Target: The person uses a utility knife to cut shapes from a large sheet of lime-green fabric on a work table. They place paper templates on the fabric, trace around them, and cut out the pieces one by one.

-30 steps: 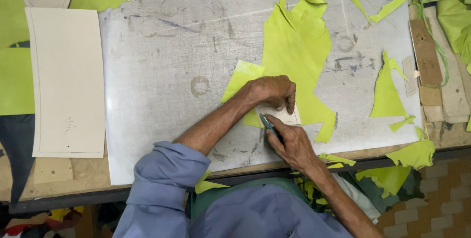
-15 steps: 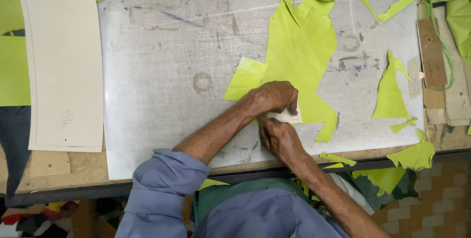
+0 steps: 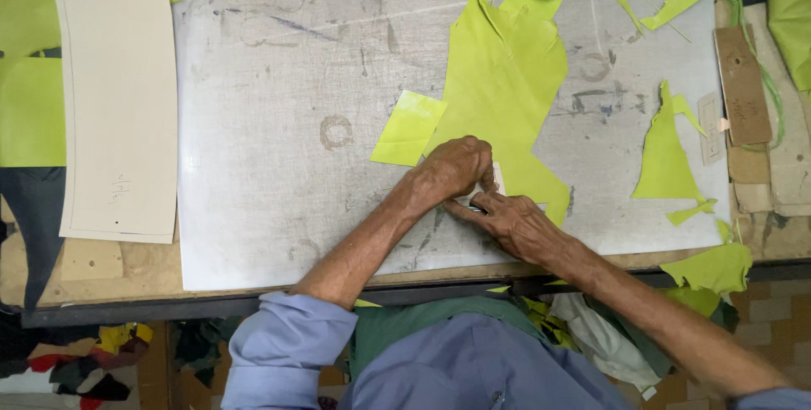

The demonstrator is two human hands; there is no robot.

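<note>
Scuffed grey tabletop [image 3: 279, 81]: left hand [image 3: 456, 167] clenched atop small pale template [image 3: 496, 180] on lime sheet [image 3: 507, 81]; right hand [image 3: 511, 222] just beside, its grip unclear.

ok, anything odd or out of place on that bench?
Mostly clutter: lime offcuts scattered over the grey cutting sheet, some hanging past the front edge. Both hands, left and right, press a small pale piece on the big lime sheet.

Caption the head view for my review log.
Both hands, left hand and right hand, press a small pale template onto lime sheet on a grey board.
</note>
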